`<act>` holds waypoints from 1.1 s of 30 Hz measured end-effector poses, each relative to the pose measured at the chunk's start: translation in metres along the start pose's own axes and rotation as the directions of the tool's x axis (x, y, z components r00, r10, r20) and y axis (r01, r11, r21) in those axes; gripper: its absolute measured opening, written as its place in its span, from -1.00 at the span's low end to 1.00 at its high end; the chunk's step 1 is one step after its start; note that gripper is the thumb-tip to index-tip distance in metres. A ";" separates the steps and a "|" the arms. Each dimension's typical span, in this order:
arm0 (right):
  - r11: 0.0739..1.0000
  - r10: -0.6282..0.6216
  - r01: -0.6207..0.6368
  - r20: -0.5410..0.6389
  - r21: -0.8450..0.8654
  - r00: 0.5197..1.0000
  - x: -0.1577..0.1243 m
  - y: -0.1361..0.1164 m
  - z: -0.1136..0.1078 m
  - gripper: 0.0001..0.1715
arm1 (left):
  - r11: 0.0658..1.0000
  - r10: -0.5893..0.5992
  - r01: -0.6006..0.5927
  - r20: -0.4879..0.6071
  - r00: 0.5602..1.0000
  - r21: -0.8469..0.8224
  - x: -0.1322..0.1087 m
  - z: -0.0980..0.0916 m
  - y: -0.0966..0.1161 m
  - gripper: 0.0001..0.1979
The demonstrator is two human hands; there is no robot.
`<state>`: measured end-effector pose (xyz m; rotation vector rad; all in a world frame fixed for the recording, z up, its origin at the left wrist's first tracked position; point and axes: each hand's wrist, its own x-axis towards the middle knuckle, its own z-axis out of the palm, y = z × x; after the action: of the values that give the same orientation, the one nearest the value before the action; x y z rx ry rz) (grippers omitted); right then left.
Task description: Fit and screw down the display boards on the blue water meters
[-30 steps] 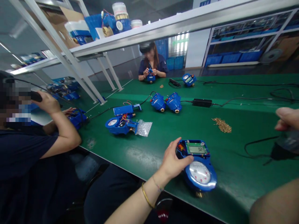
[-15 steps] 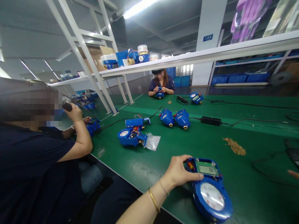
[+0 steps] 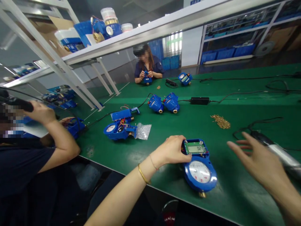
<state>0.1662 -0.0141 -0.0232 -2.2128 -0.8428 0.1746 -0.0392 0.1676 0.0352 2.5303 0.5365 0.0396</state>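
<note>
My left hand [image 3: 172,150] grips the left edge of a blue water meter [image 3: 200,172], its thumb near a small digital display. The meter lies on the green table, its round white dial towards me and a brass fitting at its near end. Over the table to the right, my right hand [image 3: 261,158] is open with fingers stretched and nothing in it. Just beyond that hand lies an electric screwdriver [image 3: 274,150], black and silver, with a black cord. A pile of small brass-coloured screws [image 3: 221,121] lies behind the meter.
An opened blue meter [image 3: 117,128] with loose wires rests beside bubble wrap [image 3: 143,131]. Two more meters [image 3: 163,103] stand behind, near a black power adapter [image 3: 199,100] and cords. One co-worker [image 3: 23,163] sits at left, another [image 3: 148,64] across the table. A shelf [image 3: 145,33] spans above.
My right hand has come well into view from the right edge, reaching over the table near the electric screwdriver. My left hand still holds the meter. The camera view has tilted down and shifted right.
</note>
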 end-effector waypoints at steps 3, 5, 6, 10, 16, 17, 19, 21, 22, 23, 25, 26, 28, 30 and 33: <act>0.966 -0.065 -0.033 0.362 0.258 0.930 -0.033 -0.030 0.030 0.33 | 0.994 -0.053 0.048 0.047 0.998 0.095 0.002 -0.001 0.010 -0.53; 0.967 -0.071 -0.037 0.402 0.253 0.913 -0.049 -0.036 0.046 0.40 | 0.986 -0.096 0.088 0.052 0.994 0.139 0.003 0.000 0.016 -0.51; 0.965 -0.057 -0.055 0.408 0.257 0.911 -0.054 -0.036 0.051 0.40 | 0.983 -0.106 0.097 0.051 0.993 0.154 0.004 0.000 0.018 -0.51; 0.953 -0.009 -0.121 0.426 0.278 0.905 -0.057 -0.030 0.055 0.44 | 0.970 -0.101 0.076 0.101 0.990 0.232 0.009 -0.003 0.019 -0.44; 0.954 -0.010 -0.122 0.436 0.274 0.900 -0.055 -0.029 0.048 0.43 | 0.948 -0.069 -0.035 0.310 0.948 0.317 0.018 -0.017 0.012 -0.38; 0.952 -0.009 -0.127 0.442 0.278 0.897 -0.055 -0.028 0.049 0.43 | 0.946 -0.055 -0.050 0.313 0.948 0.320 0.018 -0.018 0.011 -0.39; 0.948 0.003 -0.147 0.456 0.281 0.890 -0.056 -0.030 0.049 0.43 | 0.941 -0.030 -0.074 0.301 0.953 0.330 0.017 -0.018 0.010 -0.40; 0.948 0.022 -0.167 0.466 0.271 0.884 -0.057 -0.035 0.048 0.45 | 0.930 -0.014 -0.095 0.293 0.956 0.354 0.016 -0.018 0.010 -0.42; 0.949 0.027 -0.169 0.470 0.264 0.882 -0.058 -0.038 0.047 0.46 | 0.923 -0.012 -0.105 0.301 0.954 0.370 0.016 -0.018 0.011 -0.43; 0.952 0.025 -0.165 0.471 0.258 0.882 -0.058 -0.041 0.045 0.46 | 0.915 -0.015 -0.114 0.316 0.949 0.388 0.017 -0.019 0.011 -0.45; 0.958 0.015 -0.146 0.465 0.248 0.885 -0.058 -0.048 0.042 0.44 | 0.905 -0.023 -0.135 0.365 0.931 0.404 0.020 -0.022 0.011 -0.48; 0.961 0.010 -0.136 0.461 0.240 0.888 -0.058 -0.051 0.040 0.43 | 0.904 -0.026 -0.146 0.392 0.920 0.402 0.023 -0.024 0.011 -0.50; 0.968 0.008 -0.121 0.459 0.219 0.888 -0.058 -0.055 0.038 0.42 | 0.910 -0.021 -0.167 0.447 0.894 0.378 0.027 -0.029 0.009 -0.55; 0.972 0.007 -0.117 0.470 0.205 0.882 -0.058 -0.057 0.037 0.41 | 0.918 -0.011 -0.189 0.498 0.867 0.349 0.031 -0.035 0.007 -0.61; 0.971 0.005 -0.120 0.485 0.206 0.874 -0.059 -0.057 0.034 0.40 | 0.941 0.014 -0.184 0.508 0.861 0.284 0.031 -0.039 0.001 -0.59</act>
<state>0.0784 -0.0013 -0.0158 -1.9986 -0.9560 0.8457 -0.0159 0.1985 0.0667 2.7281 0.2069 -0.7082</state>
